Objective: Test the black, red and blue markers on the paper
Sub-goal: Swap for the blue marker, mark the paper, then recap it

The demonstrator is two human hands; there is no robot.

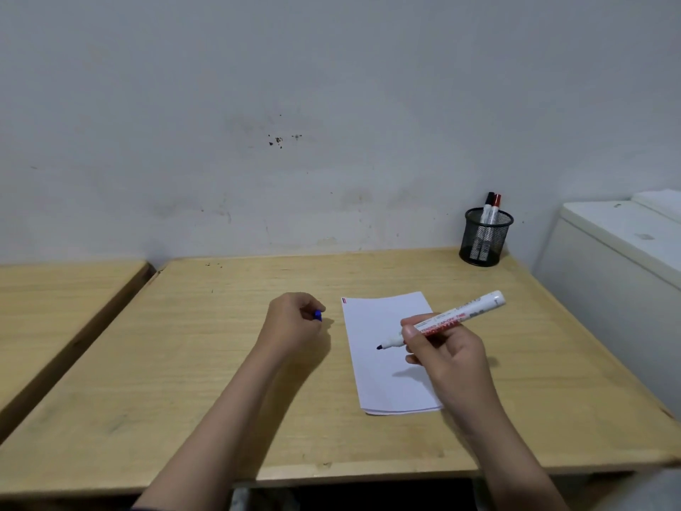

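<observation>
1. Head view: the right hand (447, 348) pinches the blue marker (442, 320) in a writing grip. Its long axis slants from the upper-right tail down-left to the tip, which hovers at or just above the middle of the paper (387, 381); contact is hard to tell.
2. The left hand (293, 324) rests curled on the desk (184, 363) left of the paper, closed around the blue cap (317, 316).
3. Black marker (487, 208) and red marker (495, 212) stand in the cup (482, 237), far right corner.
</observation>
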